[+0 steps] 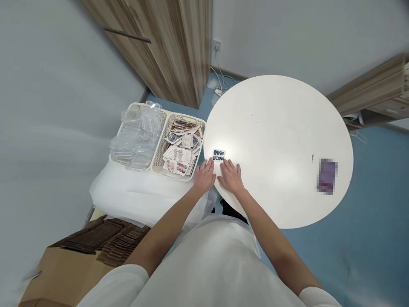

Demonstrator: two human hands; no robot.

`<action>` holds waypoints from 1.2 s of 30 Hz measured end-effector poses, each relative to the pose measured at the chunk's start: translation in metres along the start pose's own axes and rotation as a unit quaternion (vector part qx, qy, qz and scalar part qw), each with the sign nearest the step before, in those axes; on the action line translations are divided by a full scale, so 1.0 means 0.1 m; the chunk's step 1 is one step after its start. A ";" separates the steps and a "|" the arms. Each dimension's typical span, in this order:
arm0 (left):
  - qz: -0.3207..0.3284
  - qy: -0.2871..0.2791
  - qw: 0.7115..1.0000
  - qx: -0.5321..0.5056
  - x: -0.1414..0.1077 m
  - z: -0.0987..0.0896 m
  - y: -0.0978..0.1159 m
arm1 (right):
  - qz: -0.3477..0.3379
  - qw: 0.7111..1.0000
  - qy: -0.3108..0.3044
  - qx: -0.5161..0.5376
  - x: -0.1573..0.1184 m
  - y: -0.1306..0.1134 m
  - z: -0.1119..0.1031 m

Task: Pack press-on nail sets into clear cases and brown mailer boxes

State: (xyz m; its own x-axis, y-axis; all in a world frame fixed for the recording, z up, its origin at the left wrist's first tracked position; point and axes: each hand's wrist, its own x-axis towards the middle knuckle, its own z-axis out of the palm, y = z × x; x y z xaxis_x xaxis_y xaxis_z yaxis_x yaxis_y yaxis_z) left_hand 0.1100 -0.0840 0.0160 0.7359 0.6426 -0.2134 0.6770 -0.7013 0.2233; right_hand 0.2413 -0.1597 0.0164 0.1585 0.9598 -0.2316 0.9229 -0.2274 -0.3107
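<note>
A small white card of dark teal press-on nails [219, 155] lies flat near the left edge of the round white table [275, 115]. Just below it rests my left hand [205, 177], fingers stretched out, fingertips at the card's lower left corner. My right hand [232, 177] lies spread on the tabletop, its fingertips at the card's lower right side. Neither hand grips anything. To the left, a white basket [155, 164] holds many similar nail cards [179, 155], in pinkish, blue and brown tones.
Another basket [120, 128], heaped with clear plastic boxes [139, 136], adjoins the card basket. White wrapping material [143, 189] and a carton [64, 273] of folded brown cardboard sit at lower left. A blurred purple item [327, 176] lies on the table's right. Behind stands a wooden cabinet [169, 47].
</note>
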 end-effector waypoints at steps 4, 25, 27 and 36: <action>-0.001 0.022 0.999 -0.030 -0.06 -0.03 0.02 | -0.006 1.000 0.008 0.001 -0.11 -0.02 -0.02; -0.109 0.082 0.987 -0.086 -1.22 0.01 0.61 | -0.171 0.983 0.019 0.062 -1.02 0.23 -0.14; -0.121 0.082 0.985 -0.089 -1.31 -0.02 0.60 | -0.192 0.978 0.008 0.077 -1.02 0.17 -0.15; -0.159 0.089 0.974 -0.137 -1.82 -0.17 0.23 | -0.269 0.953 -0.086 0.110 -0.79 -0.37 -0.03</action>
State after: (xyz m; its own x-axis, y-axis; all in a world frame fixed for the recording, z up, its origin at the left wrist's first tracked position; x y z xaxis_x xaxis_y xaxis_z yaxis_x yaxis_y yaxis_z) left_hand -0.0079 -0.2116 0.0756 0.4610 0.8744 -0.1516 0.8294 -0.3638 0.4239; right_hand 0.1957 -0.2265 0.0489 -0.3937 0.9104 -0.1272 0.7555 0.2416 -0.6089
